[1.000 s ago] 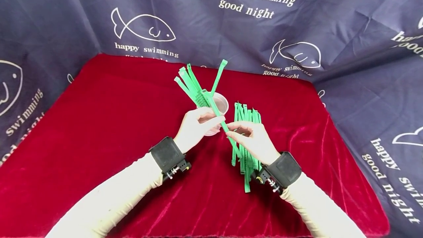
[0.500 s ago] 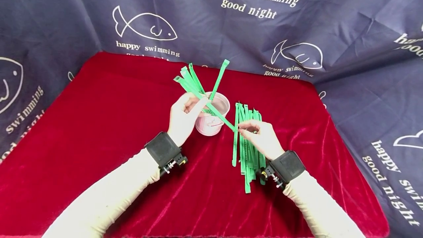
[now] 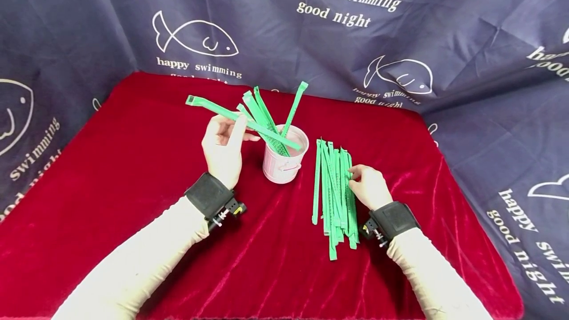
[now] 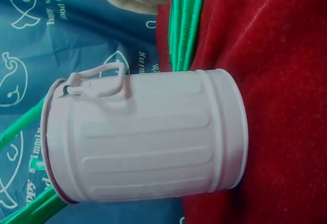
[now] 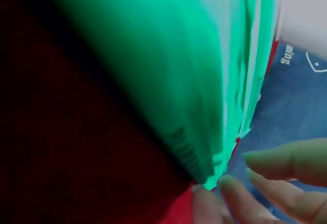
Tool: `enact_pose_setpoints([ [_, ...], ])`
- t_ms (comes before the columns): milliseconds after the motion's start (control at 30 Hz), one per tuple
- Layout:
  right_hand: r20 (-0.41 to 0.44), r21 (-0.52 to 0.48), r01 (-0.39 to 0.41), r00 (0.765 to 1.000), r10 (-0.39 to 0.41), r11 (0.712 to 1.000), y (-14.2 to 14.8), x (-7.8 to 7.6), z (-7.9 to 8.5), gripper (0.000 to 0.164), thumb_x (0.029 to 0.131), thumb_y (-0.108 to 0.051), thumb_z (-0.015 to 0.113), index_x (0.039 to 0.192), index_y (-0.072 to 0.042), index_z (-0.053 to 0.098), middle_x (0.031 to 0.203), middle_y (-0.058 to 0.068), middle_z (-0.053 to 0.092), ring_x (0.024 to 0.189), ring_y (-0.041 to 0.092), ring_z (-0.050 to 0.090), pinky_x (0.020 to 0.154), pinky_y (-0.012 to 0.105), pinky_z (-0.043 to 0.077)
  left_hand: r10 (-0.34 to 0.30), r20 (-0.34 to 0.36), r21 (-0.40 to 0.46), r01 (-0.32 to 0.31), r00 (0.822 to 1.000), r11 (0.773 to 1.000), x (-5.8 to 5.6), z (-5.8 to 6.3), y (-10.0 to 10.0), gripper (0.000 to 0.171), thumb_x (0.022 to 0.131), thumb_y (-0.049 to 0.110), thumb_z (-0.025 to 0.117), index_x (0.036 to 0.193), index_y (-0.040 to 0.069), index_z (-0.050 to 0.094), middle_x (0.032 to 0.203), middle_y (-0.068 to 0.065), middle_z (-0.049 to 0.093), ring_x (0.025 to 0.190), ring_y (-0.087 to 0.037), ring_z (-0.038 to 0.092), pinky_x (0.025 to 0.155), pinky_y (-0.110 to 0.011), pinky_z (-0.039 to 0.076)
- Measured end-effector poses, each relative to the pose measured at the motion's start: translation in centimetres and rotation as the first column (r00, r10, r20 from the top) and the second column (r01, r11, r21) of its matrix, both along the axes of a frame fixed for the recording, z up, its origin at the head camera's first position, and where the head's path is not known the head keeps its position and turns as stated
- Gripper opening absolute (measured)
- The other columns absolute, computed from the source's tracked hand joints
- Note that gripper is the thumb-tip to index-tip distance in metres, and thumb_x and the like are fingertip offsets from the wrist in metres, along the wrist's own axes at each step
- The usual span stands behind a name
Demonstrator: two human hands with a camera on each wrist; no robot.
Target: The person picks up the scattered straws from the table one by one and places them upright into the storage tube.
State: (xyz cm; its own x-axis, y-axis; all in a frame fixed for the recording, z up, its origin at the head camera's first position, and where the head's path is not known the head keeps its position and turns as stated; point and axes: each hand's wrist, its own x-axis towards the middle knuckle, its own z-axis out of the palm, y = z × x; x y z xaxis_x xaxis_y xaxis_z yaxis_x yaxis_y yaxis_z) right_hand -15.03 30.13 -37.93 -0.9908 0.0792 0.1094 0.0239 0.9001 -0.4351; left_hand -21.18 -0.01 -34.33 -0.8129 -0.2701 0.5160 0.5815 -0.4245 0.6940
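My left hand point(image 3: 223, 154) pinches a green paper-wrapped straw point(image 3: 218, 109) between thumb and fingers. That straw slants down to the right, its lower end over the mouth of a small pink ribbed bucket point(image 3: 282, 169). Several similar straws point(image 3: 261, 110) stand in the bucket, most leaning left, one leaning right. The left wrist view has the bucket point(image 4: 148, 137) lying sideways across it, while the left hand is outside that view. To the right of the bucket lies a pile of green straws point(image 3: 336, 189). At its upper right edge is my right hand point(image 3: 371, 186), fingers point(image 5: 294, 162) apart beside the straw ends.
A red velvet cloth point(image 3: 133, 162) covers the table. Dark blue curtain point(image 3: 284, 48) with white fish prints and lettering hangs behind and at both sides. Black camera bands point(image 3: 209, 195) sit on both wrists.
My left hand has moved left with the straw, which now tilts toward the bucket's mouth. The right hand has let go of that straw's lower end and moved right to the pile's edge.
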Motion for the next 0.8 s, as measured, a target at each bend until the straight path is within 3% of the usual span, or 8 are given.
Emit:
enact_pose_setpoints([
  [233,0.147,0.028,0.023,0.989,-0.027,0.999,0.2,0.2,0.1,0.035,0.083,-0.005,0.059,0.115,0.01,0.062,0.092,0.022,0.069,0.075,0.03,0.063,0.067,0.038,0.053,-0.016,0.106,-0.101,0.027,0.994,0.994,-0.5,-0.5,0.1,0.019,0.091,-0.002,0.065,0.094,0.017,0.064,0.085,0.006,0.069,0.072,-0.01,0.069,0.063,-0.028,0.062],
  [400,0.222,-0.037,0.045,0.974,-0.036,0.998,0.0,0.3,0.4,0.039,0.086,-0.005,0.057,0.122,0.011,0.058,0.094,0.025,0.068,0.057,0.021,0.065,0.058,0.033,0.057,-0.028,0.168,-0.197,0.061,0.985,0.979,-0.6,-1.2,0.2,0.011,0.09,-0.002,0.067,0.1,0.003,0.067,0.084,0.01,0.07,0.074,-0.009,0.069,0.063,-0.026,0.062],
  [533,0.259,-0.075,0.057,0.965,-0.036,0.996,0.0,0.3,0.4,0.041,0.088,-0.005,0.056,0.126,0.012,0.054,0.097,0.027,0.066,0.051,0.02,0.066,0.055,0.033,0.059,-0.019,0.187,-0.264,0.068,0.982,0.962,-0.5,-1.6,0.3,0.018,0.09,-0.002,0.068,0.105,-0.01,0.065,0.08,0.009,0.069,0.073,-0.006,0.068,0.063,-0.025,0.061],
  [800,0.282,-0.028,0.057,0.958,-0.047,0.998,0.0,0.1,0.2,0.048,0.085,-0.006,0.056,0.129,0.012,0.05,0.085,0.021,0.067,0.047,0.016,0.062,0.05,0.029,0.053,-0.013,0.235,-0.3,0.085,0.972,0.95,-0.3,-2.0,0.7,0.02,0.088,0.0,0.071,0.104,-0.011,0.066,0.078,0.011,0.068,0.068,-0.007,0.067,0.064,-0.022,0.061],
])
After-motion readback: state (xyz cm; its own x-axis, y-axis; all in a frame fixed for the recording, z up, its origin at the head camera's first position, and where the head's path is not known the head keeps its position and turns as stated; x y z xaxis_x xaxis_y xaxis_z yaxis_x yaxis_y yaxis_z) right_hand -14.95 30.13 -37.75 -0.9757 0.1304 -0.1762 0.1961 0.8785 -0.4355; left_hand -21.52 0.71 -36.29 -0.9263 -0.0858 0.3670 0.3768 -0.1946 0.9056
